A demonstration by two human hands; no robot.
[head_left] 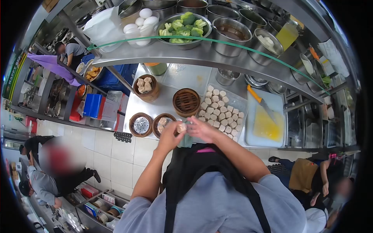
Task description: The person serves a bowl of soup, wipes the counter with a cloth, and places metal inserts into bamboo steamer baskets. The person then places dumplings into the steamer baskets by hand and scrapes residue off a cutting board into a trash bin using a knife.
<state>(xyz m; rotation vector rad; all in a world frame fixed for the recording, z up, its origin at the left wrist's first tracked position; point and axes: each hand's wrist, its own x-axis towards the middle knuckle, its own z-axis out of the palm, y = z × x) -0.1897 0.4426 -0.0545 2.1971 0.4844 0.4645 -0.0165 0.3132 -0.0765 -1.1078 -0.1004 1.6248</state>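
My left hand (170, 136) pinches a pale dumpling (181, 127) near the table's front edge. Just to its right is my right hand (203, 129), fingers apart and pointing toward the dumpling; nothing shows in it. Under the left hand's far side, a small bamboo steamer (154, 128) holds dumplings (163, 122), partly covered by the hand. A green cloth (187, 140) lies below both hands. Beyond them sits a bamboo steamer with a slatted base (186, 101). Many pale, cube-like pieces (221, 110) lie on a clear tray beside my right hand.
Left stand a small steamer with a perforated metal plate (141, 125) and a taller one (147, 93) with dumplings. An orange-handled knife (259, 100) rests on a white board (268, 134) at right. A metal shelf (186, 54) overhangs the table. Co-workers (40, 182) are behind on both sides.
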